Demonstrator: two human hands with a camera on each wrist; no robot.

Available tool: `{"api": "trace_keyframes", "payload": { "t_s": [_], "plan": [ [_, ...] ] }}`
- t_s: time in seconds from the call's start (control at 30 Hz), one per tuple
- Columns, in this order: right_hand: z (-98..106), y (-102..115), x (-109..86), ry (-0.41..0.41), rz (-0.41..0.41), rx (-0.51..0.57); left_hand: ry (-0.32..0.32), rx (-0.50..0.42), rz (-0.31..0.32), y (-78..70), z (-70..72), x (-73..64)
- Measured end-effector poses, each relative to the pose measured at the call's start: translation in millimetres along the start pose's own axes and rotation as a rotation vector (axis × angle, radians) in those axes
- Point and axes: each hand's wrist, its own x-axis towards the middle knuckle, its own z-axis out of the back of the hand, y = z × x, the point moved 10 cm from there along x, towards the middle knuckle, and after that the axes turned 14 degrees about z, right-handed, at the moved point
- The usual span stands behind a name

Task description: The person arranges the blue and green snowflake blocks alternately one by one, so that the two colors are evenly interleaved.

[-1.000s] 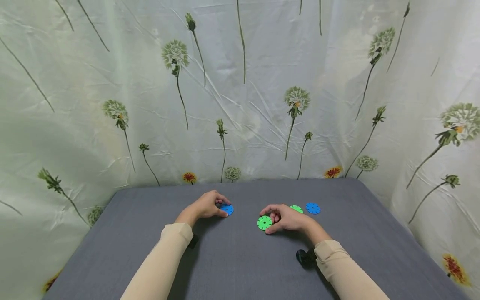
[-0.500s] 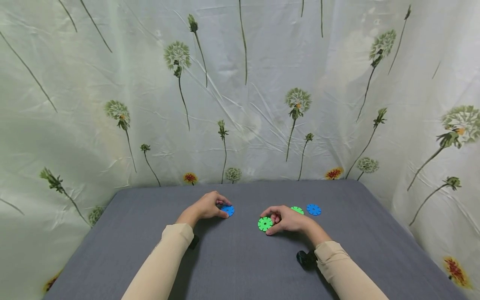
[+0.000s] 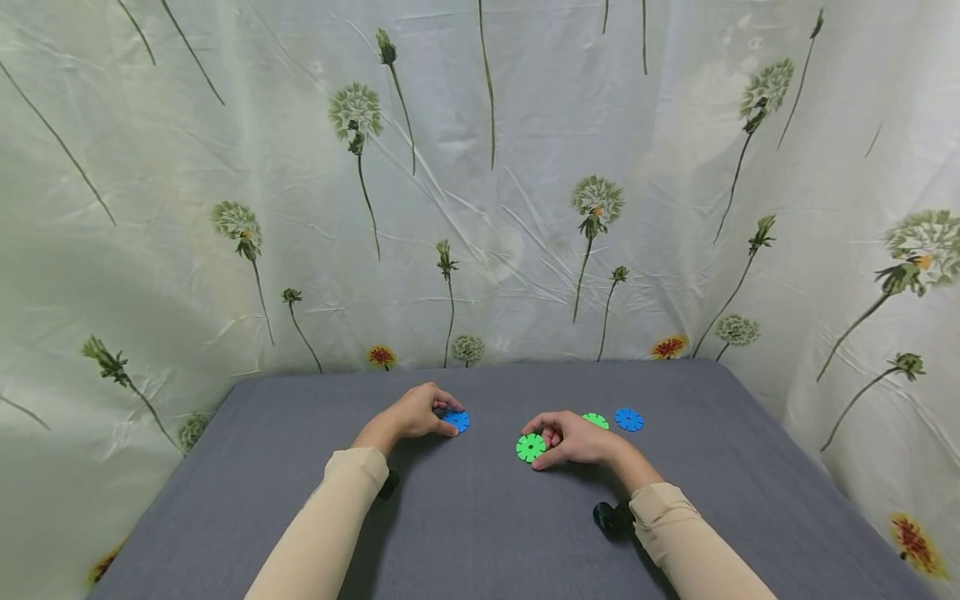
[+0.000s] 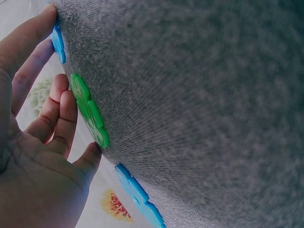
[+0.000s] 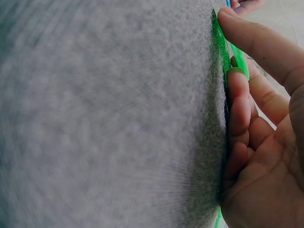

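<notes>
My left hand (image 3: pixel 411 412) pinches a blue notched plastic disc (image 3: pixel 459 423) by its rim, between thumb and index finger, at the table surface. Part of that disc is hidden by the fingers. To the right, my right hand (image 3: pixel 576 438) holds a green notched plastic disc (image 3: pixel 523 451) the same way, index finger at the far rim and thumb at the near rim. The left wrist view also shows another green disc (image 4: pixel 88 110) and another blue disc (image 4: pixel 139 197) beyond the left hand, which hides them in the head view.
Behind my right hand lie a partly hidden green disc (image 3: pixel 597 419) and a blue disc (image 3: pixel 628 419). Grey cloth covers the table (image 3: pixel 480 525). A dandelion-print curtain (image 3: pixel 495 208) hangs along its back edge and sides.
The head view has shifted slightly. Both hands keep their grip on their discs, and no disc has visibly moved on the table.
</notes>
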Motion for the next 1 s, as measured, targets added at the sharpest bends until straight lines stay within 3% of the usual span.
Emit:
{"api": "trace_keyframes", "payload": {
  "t_s": [0.5, 0.77, 1.0],
  "plan": [
    [3, -1, 1.4, 0.0, -0.008, -0.038, 0.006, -0.005, 0.004, 1.5, -0.7, 0.5],
    [8, 5, 11.3, -0.01, -0.016, -0.023, 0.002, -0.009, 0.003, 0.8, -0.2, -1.2],
    [6, 12, 26.3, 0.001, -0.006, -0.088, -0.001, -0.014, 0.005, 0.5, 0.7, -2.0]
  ]
}}
